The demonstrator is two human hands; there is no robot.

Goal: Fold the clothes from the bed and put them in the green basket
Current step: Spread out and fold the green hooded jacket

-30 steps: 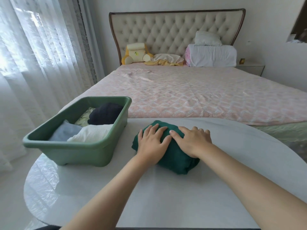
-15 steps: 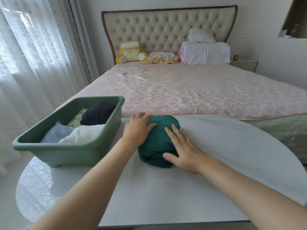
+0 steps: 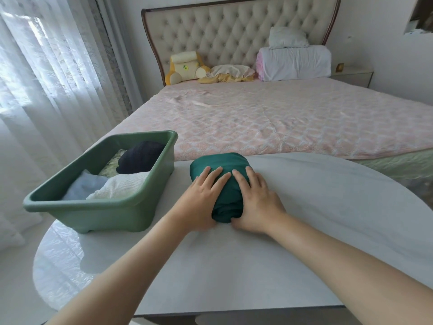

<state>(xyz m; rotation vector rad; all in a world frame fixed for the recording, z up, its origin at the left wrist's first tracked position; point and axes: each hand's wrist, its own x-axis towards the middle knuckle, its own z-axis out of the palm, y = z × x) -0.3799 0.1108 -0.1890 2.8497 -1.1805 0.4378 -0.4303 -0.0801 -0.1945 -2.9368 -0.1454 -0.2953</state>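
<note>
The green basket (image 3: 105,216) holds dark, white and blue clothes (image 3: 121,187). My left hand (image 3: 201,204) and right hand (image 3: 259,204) press the green bundle (image 3: 220,163), fingers (image 3: 214,175) flat.

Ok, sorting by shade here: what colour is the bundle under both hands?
The bundle is plain dark green; the head view shows it best.

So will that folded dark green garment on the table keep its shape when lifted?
Probably floppy: the green garment is soft cloth, its rounded folds yielding under the left hand and right hand. With no stiff edges visible, it may well unfold unless held from both sides on the way to the green basket.
</note>
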